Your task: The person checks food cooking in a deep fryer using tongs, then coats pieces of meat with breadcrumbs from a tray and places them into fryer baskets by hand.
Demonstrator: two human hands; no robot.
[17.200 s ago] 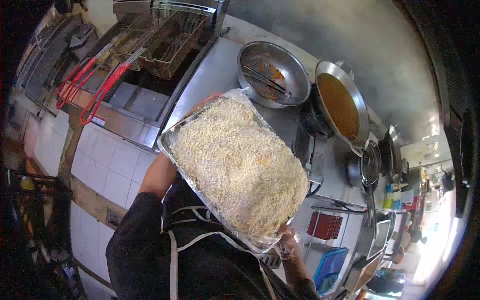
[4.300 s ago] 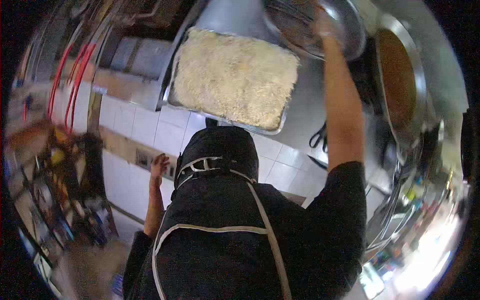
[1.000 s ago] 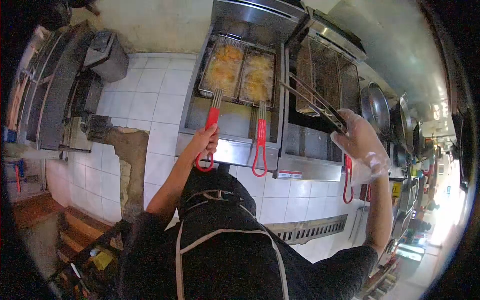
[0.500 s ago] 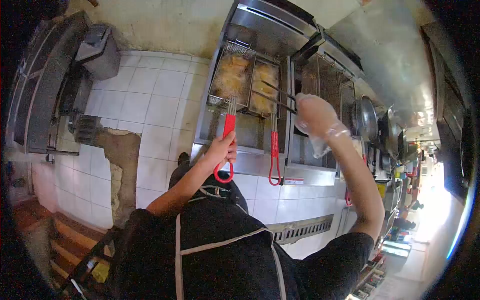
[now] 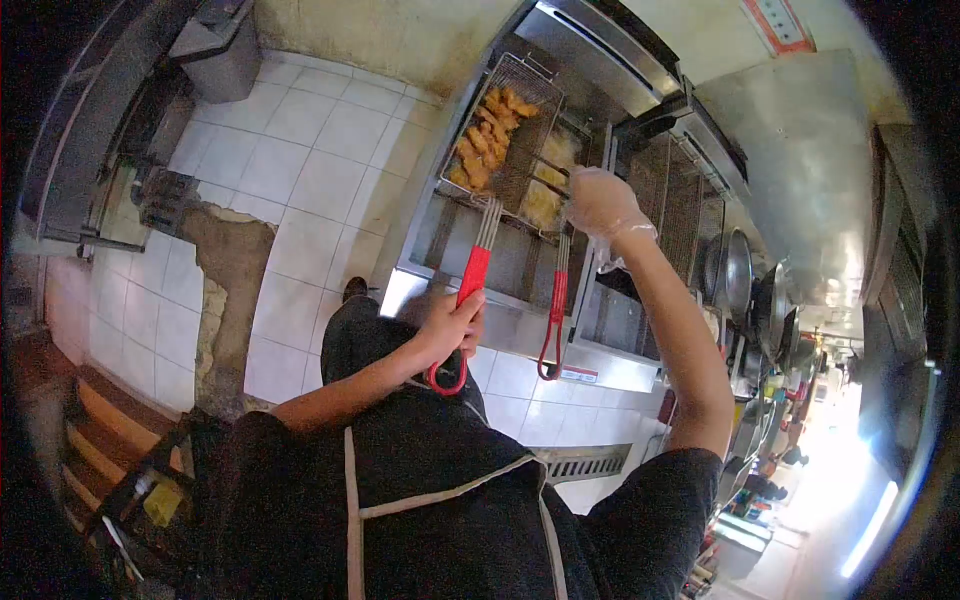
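My bare left hand (image 5: 452, 328) is wrapped round the red handle (image 5: 476, 275) of the left fry basket (image 5: 527, 150). Golden-brown fried pieces (image 5: 483, 145), perhaps chicken, lie along the left side of its mesh, raised clear of the oil. My right hand (image 5: 605, 205), in a clear plastic glove, grips dark tongs (image 5: 552, 166). Their tips reach left over the right fry basket, near the left basket's edge; nothing shows between them. Pale food (image 5: 545, 200) sits in bubbling oil in the right basket, whose red handle (image 5: 557, 310) hangs free over the fryer's front.
A second fryer (image 5: 625, 310) with mesh baskets adjoins on the right, and dark pans (image 5: 737, 270) stand beyond it. A grey bin (image 5: 215, 60) is at upper left. The white tiled floor (image 5: 325, 190) has a broken strip (image 5: 232, 270). A floor drain grate (image 5: 590, 463) lies below the fryers.
My left hand has lifted the left basket, so its fried pieces now show above the bubbling oil. My right hand has brought the tongs closer to the left basket. The view has tilted.
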